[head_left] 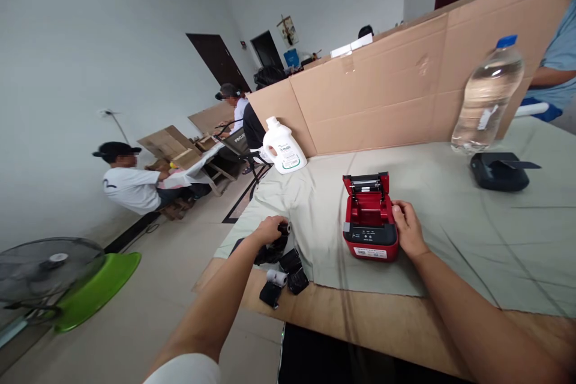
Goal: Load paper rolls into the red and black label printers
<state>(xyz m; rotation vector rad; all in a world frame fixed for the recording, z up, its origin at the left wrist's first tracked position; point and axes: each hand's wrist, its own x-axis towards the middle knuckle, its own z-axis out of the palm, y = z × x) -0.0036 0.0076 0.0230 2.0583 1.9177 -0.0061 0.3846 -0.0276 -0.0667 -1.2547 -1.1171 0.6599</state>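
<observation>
My left hand (269,231) is at the left side of the table, its fingers curled round a small black ribbon roll (284,228). Crumpled black ribbon (291,261) lies just below it, along with a small grey-white roll (276,278) near the table's front edge. A red label printer (371,246) with a dark front panel stands upright with its lid (366,183) raised; its bay looks bare of any roll. Against the printer's right side, my right hand (408,228) grips the casing with bent fingers.
A white jug (284,147) stands at the back left by a cardboard partition (378,102). To the right are a large water bottle (488,99) and a black device (499,173). A fan (49,270) and a green stool (101,291) stand left. Other people sit beyond.
</observation>
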